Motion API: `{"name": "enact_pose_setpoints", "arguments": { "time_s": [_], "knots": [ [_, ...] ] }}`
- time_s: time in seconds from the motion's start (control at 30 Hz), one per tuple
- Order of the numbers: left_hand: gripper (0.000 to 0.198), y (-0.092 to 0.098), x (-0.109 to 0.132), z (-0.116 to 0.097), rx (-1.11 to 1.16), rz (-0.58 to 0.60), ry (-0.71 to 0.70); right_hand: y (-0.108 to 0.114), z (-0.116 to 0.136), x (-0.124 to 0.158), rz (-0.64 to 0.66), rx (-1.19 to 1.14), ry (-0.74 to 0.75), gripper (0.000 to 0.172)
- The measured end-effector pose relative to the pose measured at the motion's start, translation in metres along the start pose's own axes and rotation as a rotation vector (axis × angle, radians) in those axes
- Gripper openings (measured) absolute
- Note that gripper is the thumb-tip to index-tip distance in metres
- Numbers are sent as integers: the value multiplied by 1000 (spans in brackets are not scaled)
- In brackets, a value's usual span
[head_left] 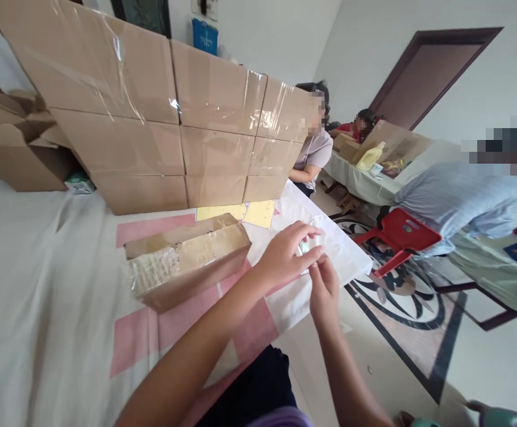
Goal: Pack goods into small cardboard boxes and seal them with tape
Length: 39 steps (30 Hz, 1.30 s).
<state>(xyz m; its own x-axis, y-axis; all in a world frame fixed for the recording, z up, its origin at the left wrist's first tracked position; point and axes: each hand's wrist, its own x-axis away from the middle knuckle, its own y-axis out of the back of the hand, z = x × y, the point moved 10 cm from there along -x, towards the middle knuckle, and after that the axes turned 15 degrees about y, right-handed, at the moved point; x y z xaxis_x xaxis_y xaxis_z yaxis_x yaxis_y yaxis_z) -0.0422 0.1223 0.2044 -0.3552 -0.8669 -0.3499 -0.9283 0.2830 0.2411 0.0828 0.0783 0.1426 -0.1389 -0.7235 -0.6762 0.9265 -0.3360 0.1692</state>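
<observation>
My left hand (285, 252) and my right hand (323, 283) meet above the table's near right corner, fingers pinched together on a small pale, shiny item (305, 249) that I cannot make out. Under them lies a white sheet or bag (329, 237) on the cloth. Just left of my left hand lies a long brown cardboard box (187, 261), its side wrapped in crinkled tape.
A wall of taped cardboard boxes (173, 124) stands along the far side of the cloth-covered table (40, 267). Open cartons (13, 136) sit at the far left. A seated person (314, 151) and a bending person (458, 198) are to the right, near a red plastic stool (403, 234).
</observation>
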Motion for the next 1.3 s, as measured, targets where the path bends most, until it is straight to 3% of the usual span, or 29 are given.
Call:
{"name": "enact_pose_setpoints", "arguments": {
  "time_s": [0.07,0.13,0.23,0.33,0.43,0.57,0.7,0.83,0.93,1.03,1.1,1.13,1.23,1.3],
  "knots": [
    [21,19,40,-8,-203,-12,47,-29,38,-1,90,-92,178,17],
    [19,47,84,-9,-271,-112,92,-53,66,6,185,-123,298,15],
    [10,83,146,-9,-307,-328,142,-83,84,27,317,-157,301,22],
    [5,98,190,-10,-348,-496,174,-106,94,51,445,-271,253,27],
    [17,96,213,-12,-384,-612,179,-120,104,68,544,-349,262,31],
    [19,88,224,-17,-456,-788,146,-125,108,74,612,-368,272,35],
    [11,85,228,-28,-552,-947,24,-124,106,68,585,-372,287,38],
    [9,83,231,-30,-630,-989,-77,-128,104,64,540,-340,310,38],
    [7,86,236,-28,-625,-998,-115,-131,96,57,500,-264,346,25],
    [8,106,243,-32,-543,-1022,-154,-123,69,25,313,-163,331,14],
    [8,126,239,-37,-527,-1003,-125,-122,44,-7,191,-142,309,16],
    [8,138,233,-39,-539,-985,-88,-129,32,-24,191,-151,301,19],
    [6,176,209,-39,-601,-900,84,-177,-2,-61,407,-296,238,36],
    [10,196,190,-32,-630,-814,217,-211,-21,-67,589,-442,137,45]
  ]
}}
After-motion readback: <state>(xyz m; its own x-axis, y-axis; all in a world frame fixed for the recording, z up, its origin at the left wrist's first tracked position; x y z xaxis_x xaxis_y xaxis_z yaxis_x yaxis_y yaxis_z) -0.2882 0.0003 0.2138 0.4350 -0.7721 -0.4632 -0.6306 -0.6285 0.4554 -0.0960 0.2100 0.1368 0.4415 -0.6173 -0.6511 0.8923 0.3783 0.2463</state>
